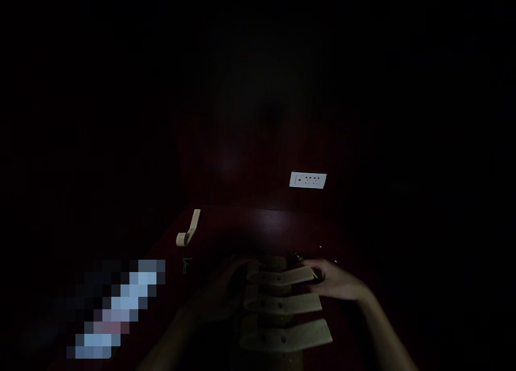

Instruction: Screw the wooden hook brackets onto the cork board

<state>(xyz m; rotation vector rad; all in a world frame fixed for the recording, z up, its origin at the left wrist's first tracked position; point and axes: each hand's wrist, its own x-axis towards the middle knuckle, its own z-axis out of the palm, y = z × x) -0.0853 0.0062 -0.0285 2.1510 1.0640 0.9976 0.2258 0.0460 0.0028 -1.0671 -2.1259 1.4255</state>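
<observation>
Right hand [328, 277]: bends beside the free tip of the farthest of three curved wooden pieces [300, 304], with a yellow item [315, 274] showing at the fingers; too dim to tell whether gripped or only touched. Left hand [228, 279]: lies in deep shadow across from the right one, near the curled ends of the row; grip impossible to make out.

Between the two hands and nearer than both: three pieces in a row, lying crosswise on a wooden strip [293, 361], with dark holes along each. Seems well along, judging by three pieces already laid out at fairly even spacing. Too dark to say whether fastened or merely resting.

Beyond the left hand and to its left: one loose curved piece [195, 224], apart from the strip on the dark red table [278, 226], so not yet joined to the row. Just left of the left hand: a few loose screws [186, 265], apparently unused. Well beyond the right hand: a white socket plate [308, 180].
</observation>
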